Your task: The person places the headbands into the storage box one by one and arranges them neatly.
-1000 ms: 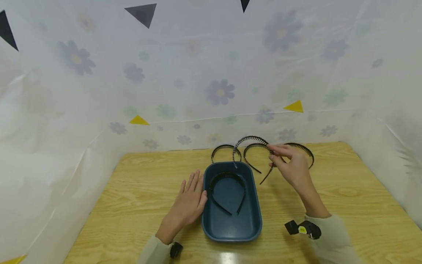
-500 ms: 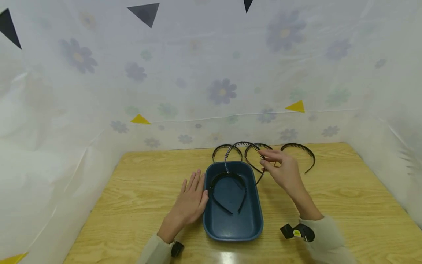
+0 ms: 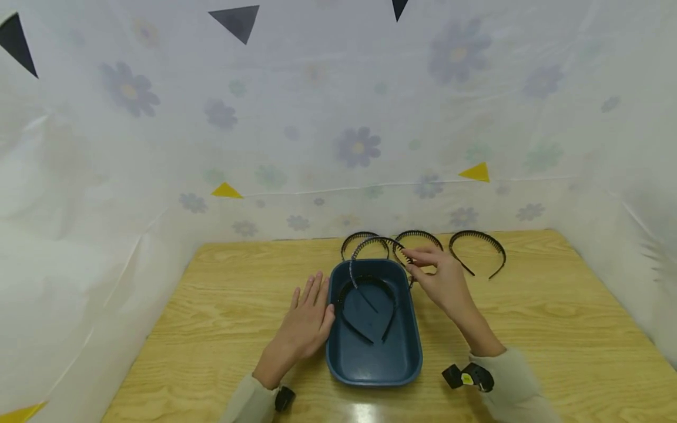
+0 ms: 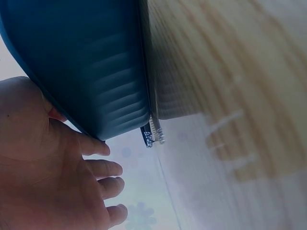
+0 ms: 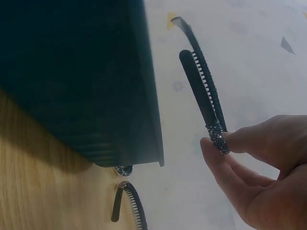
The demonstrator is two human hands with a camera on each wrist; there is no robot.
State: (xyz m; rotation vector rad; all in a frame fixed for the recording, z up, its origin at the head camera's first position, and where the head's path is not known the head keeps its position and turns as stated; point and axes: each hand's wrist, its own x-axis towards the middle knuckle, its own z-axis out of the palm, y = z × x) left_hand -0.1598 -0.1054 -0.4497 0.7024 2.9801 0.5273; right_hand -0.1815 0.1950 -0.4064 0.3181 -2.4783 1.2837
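Between thumb and fingers my right hand [image 3: 441, 282] pinches a black toothed headband [image 5: 204, 81] by its glittery side. In the head view this headband hangs over the far end of a dark blue rectangular tub [image 3: 372, 367]. Another black headband [image 3: 346, 320] lies inside the tub, its ends toward me. My left hand [image 3: 301, 323] rests against the tub's left side with fingers straight; in the left wrist view its thumb side lies along the rim. The held headband's right end is partly hidden behind the right hand.
Behind the tub, along the table's back edge, lie three more headbands: a left one [image 3: 349, 238], a middle one [image 3: 423, 233] and a right one [image 3: 497, 247]. A flower-patterned white sheet [image 3: 296, 141] surrounds the wooden table [image 3: 233, 282] at the back and sides.
My right hand has moved left and slightly toward me, carrying the headband from right of the tub to over its far end. The left hand has stayed in place.
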